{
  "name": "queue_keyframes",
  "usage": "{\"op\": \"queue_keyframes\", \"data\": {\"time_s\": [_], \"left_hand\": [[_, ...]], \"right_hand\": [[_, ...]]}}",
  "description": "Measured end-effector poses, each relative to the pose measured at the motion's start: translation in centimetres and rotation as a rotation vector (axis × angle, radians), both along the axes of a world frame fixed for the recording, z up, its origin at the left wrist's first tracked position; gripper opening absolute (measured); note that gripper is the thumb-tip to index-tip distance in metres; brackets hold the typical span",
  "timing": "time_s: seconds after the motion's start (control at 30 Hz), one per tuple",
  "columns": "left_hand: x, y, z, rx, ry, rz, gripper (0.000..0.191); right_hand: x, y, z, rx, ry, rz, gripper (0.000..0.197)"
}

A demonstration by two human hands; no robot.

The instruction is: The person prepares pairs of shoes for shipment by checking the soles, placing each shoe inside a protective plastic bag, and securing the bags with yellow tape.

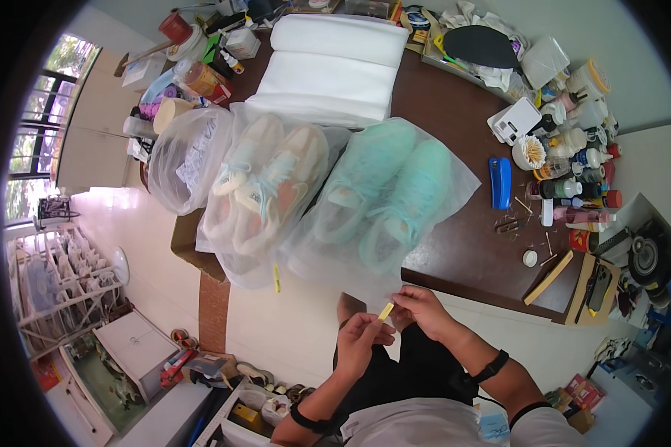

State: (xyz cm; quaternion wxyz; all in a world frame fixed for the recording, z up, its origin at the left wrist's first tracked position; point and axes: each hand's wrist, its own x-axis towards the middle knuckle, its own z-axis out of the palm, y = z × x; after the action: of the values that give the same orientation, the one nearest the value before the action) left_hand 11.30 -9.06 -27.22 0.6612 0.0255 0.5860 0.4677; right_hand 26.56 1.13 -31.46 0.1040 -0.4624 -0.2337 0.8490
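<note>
A small yellow tag (386,311) sits between the thumb and fingers of my left hand (359,341). My right hand (422,310) pinches the lower corner of a translucent white bag (335,268), right beside the tag. Inside that bag lies a pair of mint-green sneakers (388,173). To its left a second translucent bag (251,276) holds a pair of cream sneakers (268,184) with pale blue laces. A yellow tag (277,278) hangs at that bag's lower edge. Whether the tag in my hand touches the bag corner cannot be made out.
A stack of folded white bags (330,72) lies at the table's back. A blue stapler (500,183), a cup of cotton swabs (529,153) and several bottles (581,162) stand on the right. A bag-lined bin (168,167) is at the left, above a cardboard box (187,240).
</note>
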Motion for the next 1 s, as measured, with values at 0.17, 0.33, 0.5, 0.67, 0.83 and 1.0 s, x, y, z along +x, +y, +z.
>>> {"op": "queue_keyframes", "data": {"time_s": [0.17,0.33,0.5,0.67,0.83,1.0], "left_hand": [[0.6,0.0,-1.0,0.043,0.086,-0.065,0.016],[0.8,0.3,-2.1,0.003,0.060,-0.024,0.017],[0.8,0.1,-2.1,-0.004,0.046,0.023,0.017],[0.5,0.0,-3.0,-0.035,0.082,-0.023,0.017],[0.7,-0.2,-3.2,-0.020,0.092,0.022,0.014],[0.4,-0.3,-2.8,-0.021,0.110,0.045,0.013]], "right_hand": [[0.6,-0.6,0.2,0.024,0.027,0.024,0.019],[0.0,-0.8,0.5,-0.017,0.102,-0.039,0.017],[-0.7,-1.4,0.3,0.138,-0.047,-0.018,0.016],[-0.5,-1.3,0.0,0.116,-0.103,0.014,0.015],[1.3,0.6,0.4,0.690,-0.326,0.106,0.019],[6.4,14.1,4.5,1.559,-1.050,-0.137,0.029]]}}
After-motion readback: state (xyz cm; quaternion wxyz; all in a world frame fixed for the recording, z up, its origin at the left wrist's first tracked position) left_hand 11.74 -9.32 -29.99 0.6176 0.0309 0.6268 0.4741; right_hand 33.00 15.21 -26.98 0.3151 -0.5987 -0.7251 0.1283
